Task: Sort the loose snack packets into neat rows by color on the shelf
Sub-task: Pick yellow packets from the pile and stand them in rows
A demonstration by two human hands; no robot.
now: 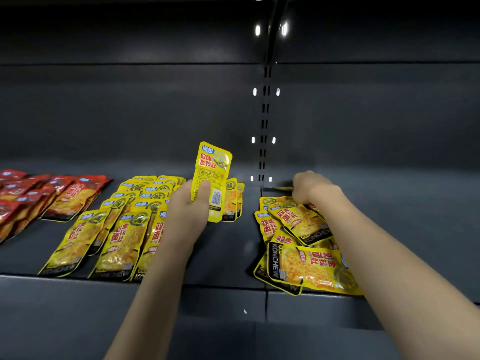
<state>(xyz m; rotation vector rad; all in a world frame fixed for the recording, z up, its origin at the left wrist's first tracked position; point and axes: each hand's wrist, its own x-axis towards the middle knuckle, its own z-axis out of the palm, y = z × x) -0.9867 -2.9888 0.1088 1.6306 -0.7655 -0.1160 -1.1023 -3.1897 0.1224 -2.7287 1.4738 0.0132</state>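
My left hand [191, 203] grips a yellow snack packet [211, 178] upright above the dark shelf [228, 250], thumb across its front. To its left, several yellow packets [117, 229] lie in overlapping rows. Red packets [39, 196] lie in rows at the far left. My right hand [311, 187] reaches to the back of a loose heap of yellow packets [298, 242] on the right; its fingers curl down at a packet edge [283, 188] there, and the grip itself is hidden behind the hand.
A slotted upright post [265, 120] divides the shelf's back wall above the heap. The shelf's front edge [181, 281] runs across the frame; one heap packet [311, 271] lies at that edge. Bare shelf surface shows to the right of the heap.
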